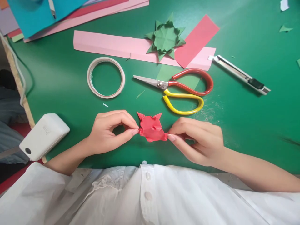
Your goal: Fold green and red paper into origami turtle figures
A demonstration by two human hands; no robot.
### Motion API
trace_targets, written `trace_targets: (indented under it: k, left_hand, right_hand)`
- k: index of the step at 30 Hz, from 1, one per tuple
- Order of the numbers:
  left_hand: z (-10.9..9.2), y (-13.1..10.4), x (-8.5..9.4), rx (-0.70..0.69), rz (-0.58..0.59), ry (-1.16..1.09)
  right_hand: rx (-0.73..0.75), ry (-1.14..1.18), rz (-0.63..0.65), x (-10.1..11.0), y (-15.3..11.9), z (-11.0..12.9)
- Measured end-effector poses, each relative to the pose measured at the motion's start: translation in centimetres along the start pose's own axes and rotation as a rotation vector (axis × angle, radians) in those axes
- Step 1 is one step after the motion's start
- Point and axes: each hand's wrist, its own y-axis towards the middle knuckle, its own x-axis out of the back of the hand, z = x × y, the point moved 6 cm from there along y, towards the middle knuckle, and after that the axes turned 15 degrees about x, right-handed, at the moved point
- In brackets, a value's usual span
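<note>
A small folded red paper piece (152, 128) with pointed corners is held between my two hands, just above the green table's near side. My left hand (113, 129) pinches its left corner between thumb and forefinger. At the opposite corner, my right hand (199, 139) grips it the same way. Two pointed tips stand up along the far edge of the paper, and creases run across its middle. Beyond it lie scissors (161, 84) with one red and one yellow handle, and a roll of tape (89, 75) rests farther left.
A green folded paper star shape (165, 39) sits on a pink paper strip (105, 45), beside a red paper strip (199, 40). A box cutter (241, 75) lies to the right. Coloured sheets (30, 15) pile up at far left; a white charger-like block (45, 134) is near left.
</note>
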Motion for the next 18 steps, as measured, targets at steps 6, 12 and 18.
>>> trace_targets:
  k: [6,12,18]
  left_hand:
    - [0.54,-0.15,-0.52,0.219,0.012,-0.104]
    - [0.93,-0.13,-0.50,0.355,0.016,-0.080]
    - [1.14,-0.11,-0.41,0.380,-0.001,-0.005]
  right_hand:
    - [-0.144,-0.049,-0.053,0.34,0.11,-0.59]
    - [-0.178,-0.096,-0.052,0.16,0.03,-0.62]
    - [-0.165,-0.160,-0.027,-0.11,0.19,-0.65]
